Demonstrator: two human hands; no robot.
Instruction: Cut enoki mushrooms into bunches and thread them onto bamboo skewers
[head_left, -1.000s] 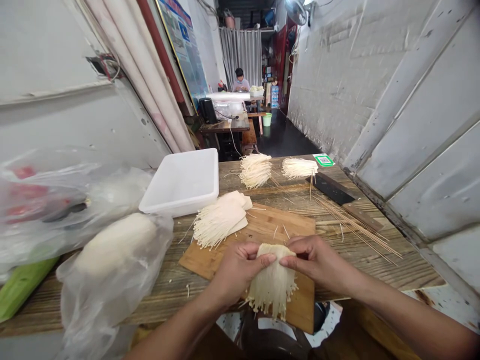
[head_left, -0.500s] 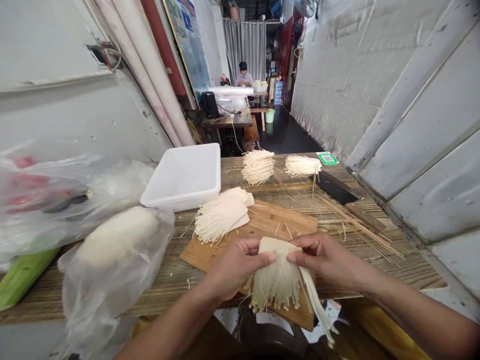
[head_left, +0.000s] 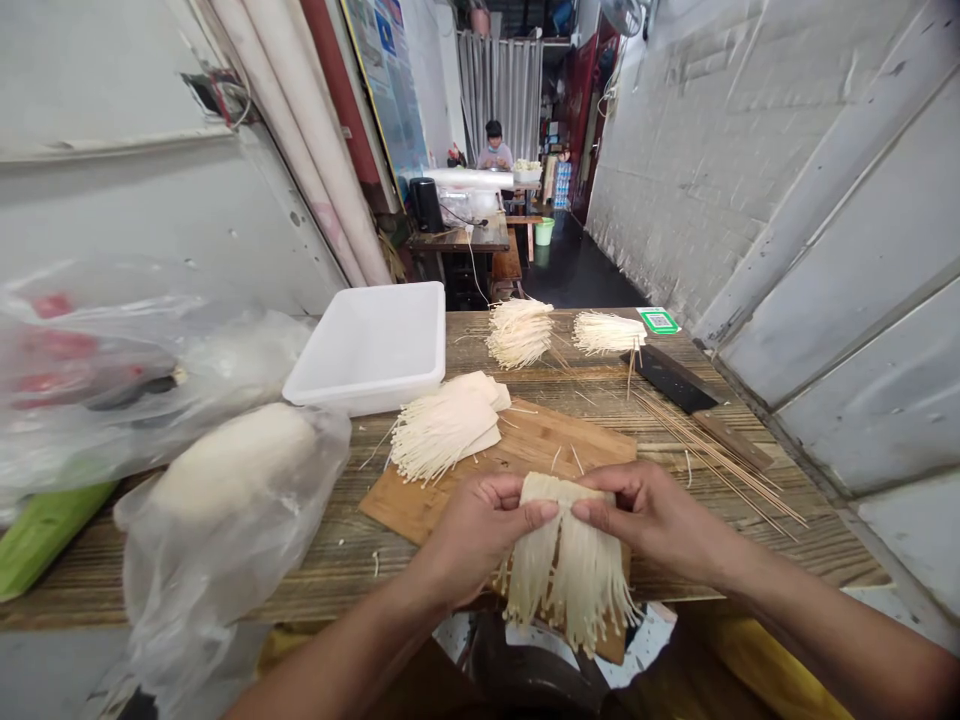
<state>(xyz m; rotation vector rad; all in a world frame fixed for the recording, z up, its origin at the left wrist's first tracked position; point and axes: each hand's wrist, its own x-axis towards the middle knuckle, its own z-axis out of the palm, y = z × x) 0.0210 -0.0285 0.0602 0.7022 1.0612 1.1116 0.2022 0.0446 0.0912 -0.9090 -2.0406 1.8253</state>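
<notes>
Between my two hands hangs a flat bunch of enoki mushrooms [head_left: 566,565], its cut base up and the caps dangling down. My left hand [head_left: 487,525] pinches it between thumb and fingers at the left of the base. On the other side my right hand [head_left: 649,520] pinches it the same way, the thumbs nearly meeting. A narrow gap runs down through the strands between the thumbs. Below the bunch lies a wooden cutting board [head_left: 559,435], with a stack of flattened enoki [head_left: 446,425] on its left part.
A white plastic tub [head_left: 371,340] stands behind the stack. Farther back lie two enoki piles [head_left: 520,333] [head_left: 607,332]. A cleaver [head_left: 675,380] and bamboo skewers [head_left: 720,460] lie at right, plastic bags [head_left: 232,490] and a green vegetable [head_left: 49,535] at left. A person [head_left: 494,150] sits far back.
A loose strip of enoki that hung off the right side now lies in line with the bunch, which is spread wider. Both hands keep their pinch in nearly the same place.
</notes>
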